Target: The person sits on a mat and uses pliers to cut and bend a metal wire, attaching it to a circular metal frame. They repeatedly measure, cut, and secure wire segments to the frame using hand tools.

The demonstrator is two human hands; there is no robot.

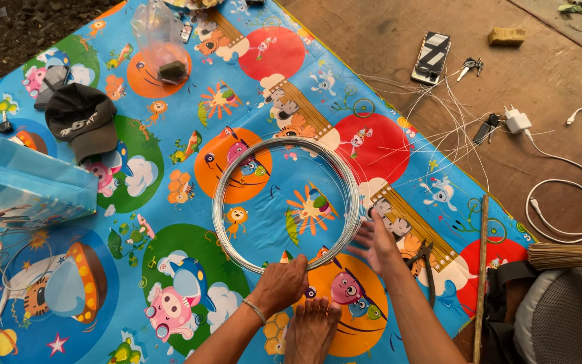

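The coil of silver wire (284, 202) is lying flat on the cartoon-printed play mat (170, 135), directly ahead of both hands. The left hand (283, 283) is closing around the coil's near rim; the right hand (375, 239) is spreading open, fingers touching the coil's right edge. Right of the coil, pliers (426, 259) are resting. Left of it, a blue bag (28, 192) is lying, contents hidden.

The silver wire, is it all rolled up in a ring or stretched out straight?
Rolled up. The silver wire lies as a round coil on the mat, with the left hand and right hand on its near edge.
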